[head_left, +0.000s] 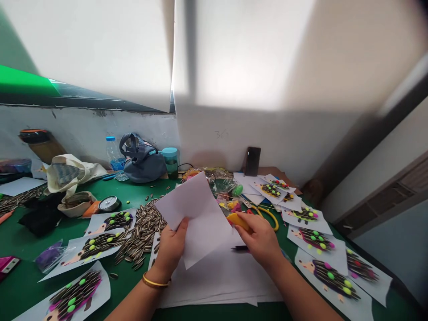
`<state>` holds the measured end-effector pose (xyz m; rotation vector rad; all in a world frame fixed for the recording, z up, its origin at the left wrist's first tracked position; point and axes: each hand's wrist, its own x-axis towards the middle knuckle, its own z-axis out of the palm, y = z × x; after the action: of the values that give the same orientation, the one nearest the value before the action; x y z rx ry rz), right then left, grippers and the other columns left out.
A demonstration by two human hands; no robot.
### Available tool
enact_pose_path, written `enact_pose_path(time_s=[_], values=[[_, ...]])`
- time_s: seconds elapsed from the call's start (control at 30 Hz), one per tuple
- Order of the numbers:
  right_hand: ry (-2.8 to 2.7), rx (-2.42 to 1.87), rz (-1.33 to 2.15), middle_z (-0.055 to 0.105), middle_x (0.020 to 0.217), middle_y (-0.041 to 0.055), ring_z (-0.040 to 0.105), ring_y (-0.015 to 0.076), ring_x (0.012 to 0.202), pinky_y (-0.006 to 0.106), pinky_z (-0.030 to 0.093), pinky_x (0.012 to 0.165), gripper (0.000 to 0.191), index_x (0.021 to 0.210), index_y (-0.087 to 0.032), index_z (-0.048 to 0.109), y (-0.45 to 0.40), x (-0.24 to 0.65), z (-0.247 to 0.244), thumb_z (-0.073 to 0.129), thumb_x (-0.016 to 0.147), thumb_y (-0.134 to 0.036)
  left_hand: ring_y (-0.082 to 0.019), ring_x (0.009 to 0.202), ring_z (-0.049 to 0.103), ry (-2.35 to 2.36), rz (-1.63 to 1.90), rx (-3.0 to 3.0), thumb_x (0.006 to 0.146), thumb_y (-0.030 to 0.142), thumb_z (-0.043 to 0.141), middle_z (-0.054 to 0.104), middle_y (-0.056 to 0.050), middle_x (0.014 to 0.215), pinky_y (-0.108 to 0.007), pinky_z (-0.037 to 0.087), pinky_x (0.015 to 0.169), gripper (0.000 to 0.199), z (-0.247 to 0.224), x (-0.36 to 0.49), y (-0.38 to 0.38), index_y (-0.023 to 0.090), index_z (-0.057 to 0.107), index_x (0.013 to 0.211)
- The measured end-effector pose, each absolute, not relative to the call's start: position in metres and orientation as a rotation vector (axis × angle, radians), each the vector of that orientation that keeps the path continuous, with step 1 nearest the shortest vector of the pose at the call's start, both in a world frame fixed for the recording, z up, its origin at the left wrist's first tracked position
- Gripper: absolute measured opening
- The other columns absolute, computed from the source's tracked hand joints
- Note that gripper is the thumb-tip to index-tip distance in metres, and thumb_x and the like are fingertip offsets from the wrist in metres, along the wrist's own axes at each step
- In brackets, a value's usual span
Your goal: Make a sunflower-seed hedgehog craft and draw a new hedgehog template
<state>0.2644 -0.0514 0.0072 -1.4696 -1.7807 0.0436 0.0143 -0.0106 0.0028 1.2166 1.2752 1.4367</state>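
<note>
While in left grip (171, 248), paper (200, 218) aslant.

Not much to read here tbh. Best I've got is a faint handwritten scrawl (221, 133) on the white sheet (247, 127) around the middle of the frame. It starts with a 3, and the next character could be a 6, but I can't swear to it. The clear bottle (113, 151) left of center has a blue label (118, 164) with pale marks on it, too small to make out any brand. The pink box (8, 267) at the lower left edge has a pale patch too, also unreadable.
</note>
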Motion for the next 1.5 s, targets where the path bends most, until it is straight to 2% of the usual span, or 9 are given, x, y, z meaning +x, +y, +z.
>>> enact_pose_path(time_s=[0.23,0.37,0.53,0.9,1.13,1.3,1.5], values=[[-1.755,-1.462,0.025,0.073,0.108,0.0083,0.067,0.0277,0.097,0.044,0.054,0.085,0.031,0.118,-0.023,0.066,-0.052,0.266,0.004,0.058,0.09,-0.035,-0.031,0.112,0.065,1.246,1.351,1.108,0.075,0.053,0.072,0.07,-0.014,0.12,-0.039,0.052,0.095,0.057,0.003,0.018,-0.013,0.012,0.069,0.114],[-1.756,-1.481,0.037,0.072,0.11,0.0075,0.066,0.0273,0.099,0.045,0.053,0.088,0.032,0.119,-0.023,0.065,-0.052,0.267,0.005,0.06,0.09,-0.034,-0.031,0.109,0.066,1.223,1.321,1.03,0.074,0.054,0.072,0.07,-0.014,0.121,-0.038,0.054,0.09,0.062,0.002,0.019,-0.013,0.012,0.066,0.119],[-1.762,-1.482,0.054,0.073,0.11,0.0075,0.066,0.0278,0.099,0.045,0.052,0.087,0.033,0.12,-0.023,0.065,-0.051,0.264,0.005,0.06,0.09,-0.034,-0.03,0.107,0.067,1.168,1.285,1.026,0.076,0.053,0.072,0.07,-0.016,0.119,-0.04,0.054,0.092,0.063,-0.003,0.02,-0.015,0.01,0.065,0.121],[-1.737,-1.493,0.041,0.072,0.109,0.0072,0.066,0.0271,0.099,0.043,0.053,0.086,0.031,0.118,-0.023,0.066,-0.051,0.268,0.006,0.06,0.089,-0.033,-0.029,0.093,0.071,1.153,1.269,0.948,0.07,0.054,0.077,0.072,-0.016,0.114,-0.038,0.057,0.081,0.067,0.0,0.024,-0.018,0.01,0.066,0.119],[-1.745,-1.482,0.027,0.073,0.108,0.0079,0.067,0.028,0.097,0.044,0.053,0.086,0.031,0.117,-0.023,0.067,-0.05,0.266,0.006,0.059,0.09,-0.036,-0.029,0.089,0.072,1.134,1.202,0.939,0.071,0.054,0.076,0.076,-0.015,0.101,-0.036,0.058,0.075,0.066,-0.002,0.026,-0.021,0.008,0.066,0.118],[-1.721,-1.499,0.036,0.072,0.109,0.0084,0.066,0.028,0.099,0.045,0.052,0.087,0.03,0.116,-0.023,0.067,-0.05,0.272,0.005,0.059,0.089,-0.034,-0.028,0.089,0.072,1.129,1.224,0.93,0.072,0.053,0.075,0.074,-0.015,0.107,-0.035,0.057,0.076,0.064,0.001,0.026,-0.021,0.01,0.066,0.119],[-1.722,-1.507,0.033,0.072,0.11,0.0077,0.066,0.0277,0.1,0.044,0.053,0.087,0.031,0.118,-0.024,0.066,-0.05,0.273,0.005,0.06,0.089,-0.034,-0.027,0.086,0.072,1.13,1.207,0.915,0.07,0.054,0.076,0.076,-0.013,0.099,-0.038,0.057,0.08,0.067,0.003,0.026,-0.022,0.01,0.065,0.119]])
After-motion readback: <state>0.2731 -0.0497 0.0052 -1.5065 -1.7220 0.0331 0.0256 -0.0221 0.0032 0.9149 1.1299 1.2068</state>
